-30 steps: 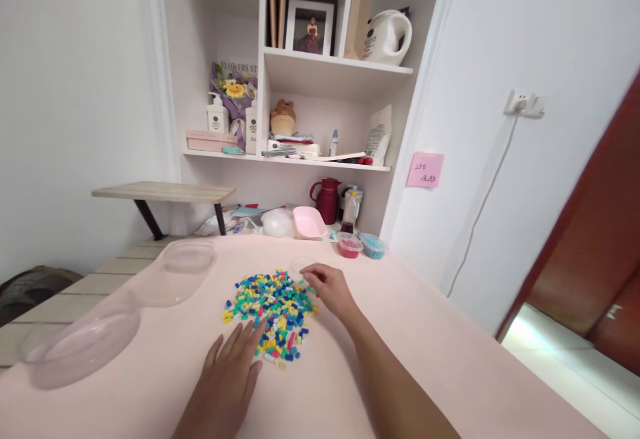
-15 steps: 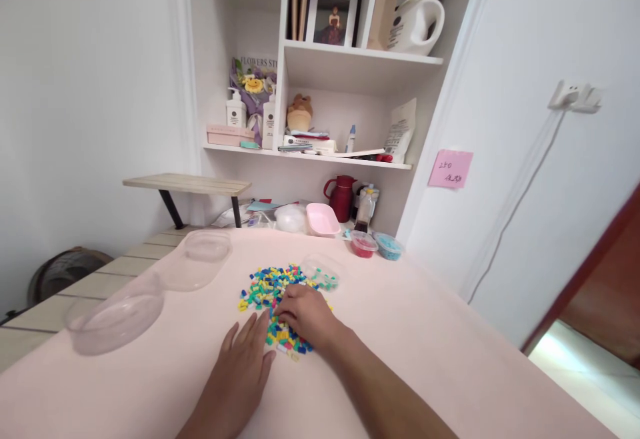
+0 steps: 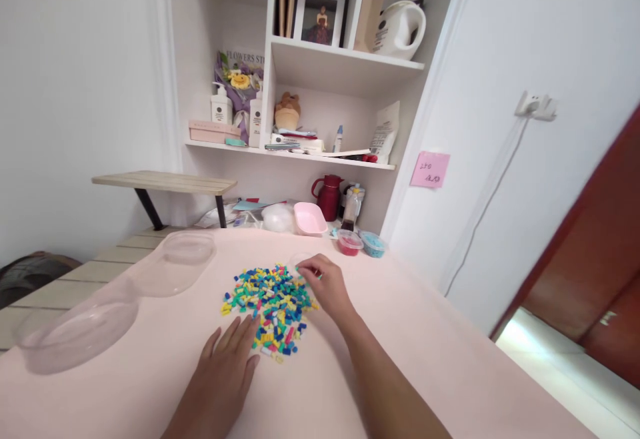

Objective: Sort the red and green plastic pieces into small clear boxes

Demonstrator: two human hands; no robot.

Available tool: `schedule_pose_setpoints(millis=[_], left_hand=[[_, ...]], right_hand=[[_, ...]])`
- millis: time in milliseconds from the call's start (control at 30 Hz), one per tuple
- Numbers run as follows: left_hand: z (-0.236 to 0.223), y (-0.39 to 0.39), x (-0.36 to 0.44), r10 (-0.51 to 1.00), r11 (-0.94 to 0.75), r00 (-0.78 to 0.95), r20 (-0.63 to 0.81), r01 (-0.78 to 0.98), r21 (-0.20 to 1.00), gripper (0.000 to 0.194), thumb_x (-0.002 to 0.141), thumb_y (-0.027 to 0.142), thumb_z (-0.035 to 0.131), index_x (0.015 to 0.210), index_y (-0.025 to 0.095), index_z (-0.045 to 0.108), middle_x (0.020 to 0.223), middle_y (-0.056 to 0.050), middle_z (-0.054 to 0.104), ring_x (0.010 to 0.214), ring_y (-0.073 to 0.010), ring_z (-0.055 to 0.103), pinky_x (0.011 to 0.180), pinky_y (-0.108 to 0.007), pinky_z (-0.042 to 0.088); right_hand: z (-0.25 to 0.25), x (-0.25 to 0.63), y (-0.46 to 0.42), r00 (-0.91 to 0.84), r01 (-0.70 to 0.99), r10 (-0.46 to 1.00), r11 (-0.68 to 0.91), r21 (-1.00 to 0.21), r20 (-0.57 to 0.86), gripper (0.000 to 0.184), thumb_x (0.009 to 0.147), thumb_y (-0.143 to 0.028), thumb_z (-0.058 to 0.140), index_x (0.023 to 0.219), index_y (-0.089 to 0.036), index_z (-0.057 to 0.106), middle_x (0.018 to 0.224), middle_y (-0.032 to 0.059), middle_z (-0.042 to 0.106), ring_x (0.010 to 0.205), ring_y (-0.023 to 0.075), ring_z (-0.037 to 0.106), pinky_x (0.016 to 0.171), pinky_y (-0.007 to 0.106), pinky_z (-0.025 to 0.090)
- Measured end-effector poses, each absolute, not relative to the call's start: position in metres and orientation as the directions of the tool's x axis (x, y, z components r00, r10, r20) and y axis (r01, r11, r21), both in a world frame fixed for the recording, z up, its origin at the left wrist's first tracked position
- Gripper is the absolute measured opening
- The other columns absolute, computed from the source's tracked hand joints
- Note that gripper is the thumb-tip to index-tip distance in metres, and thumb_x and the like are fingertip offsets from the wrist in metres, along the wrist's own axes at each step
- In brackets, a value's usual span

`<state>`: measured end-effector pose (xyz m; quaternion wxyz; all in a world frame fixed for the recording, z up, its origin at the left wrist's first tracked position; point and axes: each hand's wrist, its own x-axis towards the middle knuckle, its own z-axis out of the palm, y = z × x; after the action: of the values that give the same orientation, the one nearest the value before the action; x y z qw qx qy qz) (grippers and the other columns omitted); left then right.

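Resting left hand (image 3: pixel 220 365) wide beside small, multicoloured, short pieces (image 3: pixel 273 299); keeping right hand (image 3: pixel 327 287) narrow at clear plastic container (image 3: pixel 296 259), cannot tell if closed on anything.

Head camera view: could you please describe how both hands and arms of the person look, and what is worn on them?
The left hand and the right hand wear no gloves, and I see no ring on the fingers. No watch, bracelet or sleeve shows on either forearm. Nail details are too small to judge.
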<state>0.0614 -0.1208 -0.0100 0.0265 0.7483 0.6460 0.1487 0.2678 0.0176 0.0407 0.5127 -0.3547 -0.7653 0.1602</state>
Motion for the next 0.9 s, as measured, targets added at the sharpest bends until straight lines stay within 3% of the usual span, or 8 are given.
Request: schedule_pose_setpoints(millis=[167,367,467,667,800,900], left_hand=[[-0.007,-0.120,0.063,0.984,-0.145,0.116,0.139,0.964,0.221,0.052,0.094,0.032,0.031,0.145,0.026,0.038,0.151,-0.002,0.039,0.142,-0.0231,0.030,0.117,-0.052,0.023],[-0.008,-0.121,0.064,0.983,-0.148,0.122,0.139,0.969,0.200,0.051,0.094,0.031,0.031,0.144,0.027,0.040,0.151,-0.002,0.039,0.142,-0.0235,0.030,0.116,-0.053,0.023],[-0.007,-0.122,0.064,0.980,-0.159,0.128,0.153,0.965,0.208,0.049,0.095,0.030,0.031,0.143,0.030,0.041,0.150,-0.001,0.041,0.142,-0.0231,0.031,0.116,-0.052,0.024],[-0.005,-0.126,0.063,0.951,-0.258,0.209,0.228,0.943,0.212,0.051,0.093,0.021,0.035,0.138,0.044,0.044,0.154,0.002,0.036,0.140,-0.0225,0.035,0.113,-0.052,0.028],[-0.005,-0.127,0.062,0.932,-0.338,0.298,0.206,0.919,0.201,0.055,0.091,0.016,0.036,0.133,0.050,0.048,0.153,0.005,0.037,0.140,-0.0211,0.036,0.113,-0.052,0.028],[-0.008,-0.126,0.062,0.939,-0.316,0.269,0.215,0.922,0.225,0.049,0.093,0.023,0.036,0.135,0.045,0.047,0.151,0.004,0.040,0.139,-0.0213,0.037,0.114,-0.051,0.028]], right_hand=[[0.038,0.302,0.041,0.066,0.466,0.725,0.585,-0.664,0.685,0.021,0.083,-0.035,0.059,0.084,-0.019,0.072,0.082,0.0057,0.068,0.070,0.0173,0.057,0.069,0.030,0.046],[0.029,0.307,0.047,0.039,0.547,0.744,0.543,-0.637,0.667,0.027,0.083,-0.034,0.057,0.099,-0.020,0.072,0.084,0.0050,0.064,0.068,0.0162,0.056,0.072,0.032,0.047],[0.032,0.302,0.043,0.024,0.512,0.735,0.573,-0.640,0.677,0.029,0.084,-0.035,0.054,0.101,-0.019,0.072,0.084,0.0059,0.064,0.066,0.0155,0.055,0.069,0.031,0.047],[0.033,0.280,0.026,-0.259,0.307,0.827,0.560,-0.769,0.499,0.028,0.083,-0.037,0.055,0.092,-0.018,0.073,0.065,0.0003,0.061,0.052,0.0117,0.050,0.048,0.022,0.042],[0.032,0.271,0.016,-0.444,0.287,0.795,0.563,-0.775,0.413,0.023,0.082,-0.034,0.058,0.088,-0.018,0.074,0.062,-0.0019,0.060,0.055,0.0108,0.050,0.050,0.020,0.039],[0.032,0.269,0.013,-0.543,0.284,0.759,0.570,-0.771,0.361,0.020,0.081,-0.031,0.060,0.083,-0.017,0.074,0.065,-0.0015,0.063,0.057,0.0105,0.050,0.053,0.020,0.040]])
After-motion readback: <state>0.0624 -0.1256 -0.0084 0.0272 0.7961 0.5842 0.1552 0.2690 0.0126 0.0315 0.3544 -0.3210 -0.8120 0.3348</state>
